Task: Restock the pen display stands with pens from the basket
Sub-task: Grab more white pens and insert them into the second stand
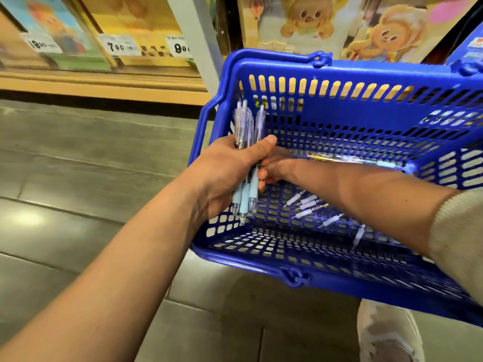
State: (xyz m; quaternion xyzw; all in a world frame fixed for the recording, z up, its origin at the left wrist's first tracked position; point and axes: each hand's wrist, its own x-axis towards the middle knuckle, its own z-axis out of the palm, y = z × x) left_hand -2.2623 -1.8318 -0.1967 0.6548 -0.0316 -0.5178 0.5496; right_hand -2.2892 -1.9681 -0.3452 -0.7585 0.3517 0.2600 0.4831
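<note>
A blue plastic basket [261, 265] sits on the floor in front of me, tilted in the view. My left hand [230, 173] grips a bundle of pens [245, 163] with clear barrels and pale blue grips, tips pointing down, over the basket's left side. My right hand [277, 168] reaches into the basket just behind the left hand; its fingers are mostly hidden, so what it holds cannot be told. Several loose pens [311, 205] lie on the basket's floor. No pen display stand is in view.
A low wooden shelf [104, 84] with boxed goods and price tags [119, 45] runs along the upper left. Boxes with cartoon figures [308, 24] stand behind the basket. The floor [65, 178] is grey tile. My shoe [386, 333] shows at the bottom right.
</note>
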